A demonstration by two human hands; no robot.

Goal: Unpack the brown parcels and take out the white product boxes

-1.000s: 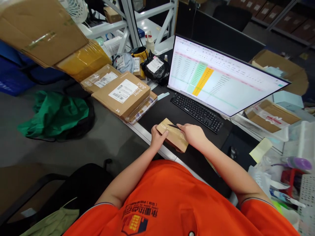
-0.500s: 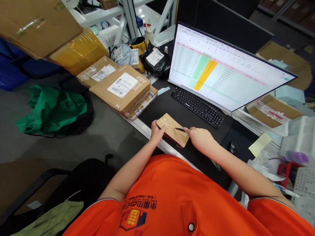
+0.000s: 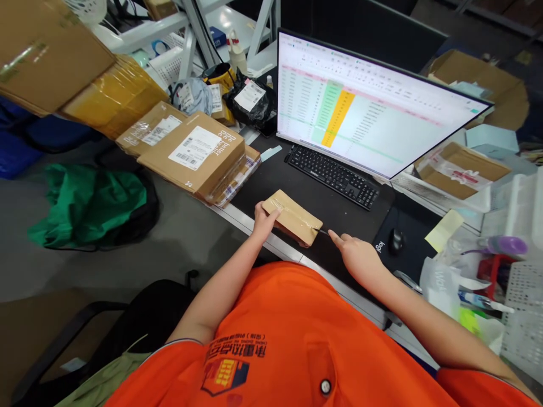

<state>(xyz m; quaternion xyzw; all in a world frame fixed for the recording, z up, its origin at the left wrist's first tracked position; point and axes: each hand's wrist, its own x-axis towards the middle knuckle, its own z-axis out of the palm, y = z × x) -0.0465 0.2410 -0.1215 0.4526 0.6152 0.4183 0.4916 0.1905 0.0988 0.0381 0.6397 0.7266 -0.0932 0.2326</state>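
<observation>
A small brown cardboard box [image 3: 293,217], with clear tape along its top, rests tilted near the front edge of the black desk mat. My left hand [image 3: 266,220] grips its left end, thumb on top and fingers round the side. In my right hand [image 3: 358,254] is a thin dark tool [image 3: 321,230], knife-like, whose tip touches the taped top near the box's right end. The fingers are closed round its handle, the index finger stretched along it; most of the handle is hidden.
Behind the box stand a black keyboard [image 3: 333,176] and a large monitor [image 3: 373,107] showing a spreadsheet. Stacked parcels [image 3: 193,155] occupy the left of the desk. A mouse [image 3: 396,241], a yellow paper [image 3: 444,230] and a white perforated basket [image 3: 524,322] lie to the right.
The tool and my right hand have moved right along the tape, from the middle of the box toward its right end. My left hand keeps its hold. The whole view has shifted slightly.
</observation>
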